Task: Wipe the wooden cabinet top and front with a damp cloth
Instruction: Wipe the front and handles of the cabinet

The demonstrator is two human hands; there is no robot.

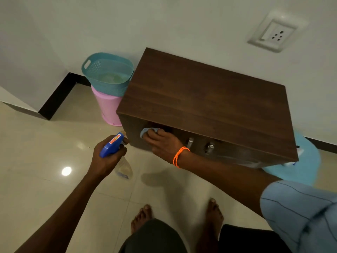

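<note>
A dark wooden cabinet (200,99) stands against the wall, its top bare. My right hand (162,141), with an orange band on the wrist, presses a small blue cloth (145,131) against the left part of the cabinet front, just under the top edge. Two metal handles (200,144) show on the front to the right of that hand. My left hand (107,156) holds a spray bottle with a blue trigger head (111,146) and a clear body, a little left of the cabinet's front corner, nozzle toward the cabinet.
A teal basket (107,73) sits on a pink bin (107,106) tight against the cabinet's left side. A light blue round mat (300,167) lies at the right. A wall socket (273,33) is above. My bare feet (142,218) stand on glossy tiles.
</note>
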